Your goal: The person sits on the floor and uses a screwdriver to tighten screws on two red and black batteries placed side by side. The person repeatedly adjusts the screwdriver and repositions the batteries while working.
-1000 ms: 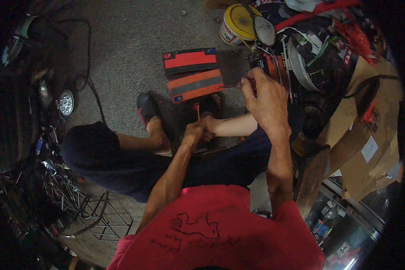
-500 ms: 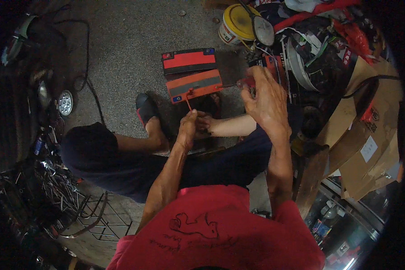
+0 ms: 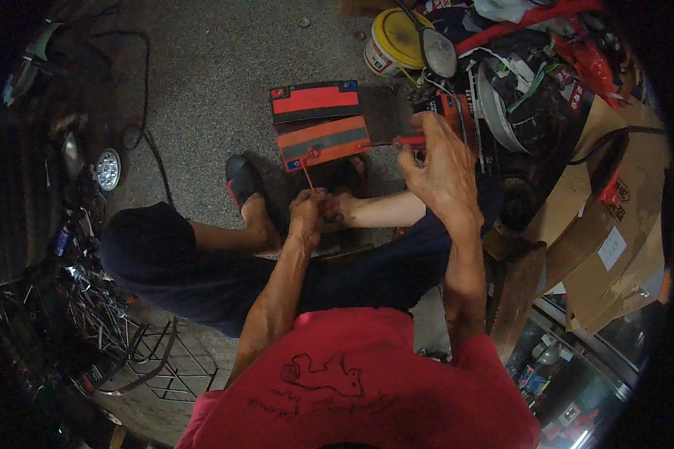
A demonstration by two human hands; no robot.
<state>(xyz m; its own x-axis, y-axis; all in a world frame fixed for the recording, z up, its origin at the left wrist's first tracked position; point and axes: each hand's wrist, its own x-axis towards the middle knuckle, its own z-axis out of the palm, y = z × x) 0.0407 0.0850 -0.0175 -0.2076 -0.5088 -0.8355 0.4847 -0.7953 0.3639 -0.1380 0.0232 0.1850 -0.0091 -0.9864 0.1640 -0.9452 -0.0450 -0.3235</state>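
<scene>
Two block-shaped batteries lie side by side on the floor before me. The nearer battery has an orange top with a grey stripe (image 3: 337, 136); the farther battery (image 3: 322, 102) is black and red. A red wire (image 3: 309, 178) runs from the nearer one's left end to my left hand (image 3: 305, 217), whose fingers are closed round it beside my right foot. My right hand (image 3: 445, 168) grips a red-handled screwdriver (image 3: 410, 141). Its thin shaft points left and reaches the right end of the orange-topped battery; whether the tip touches a terminal is too small to tell.
A white bucket with a yellow lid (image 3: 397, 37) stands beyond the batteries. Piled parts and bags crowd the right, above flattened cardboard (image 3: 614, 247). At left lie a black cable (image 3: 148, 112), a round lamp (image 3: 108, 170), loose tools and a wire rack (image 3: 176, 367).
My left hand has shifted slightly left and nearer to me, with the red wire moving along. The screwdriver handle, blurred before, now shows clearly; my right hand stays in nearly the same place.
</scene>
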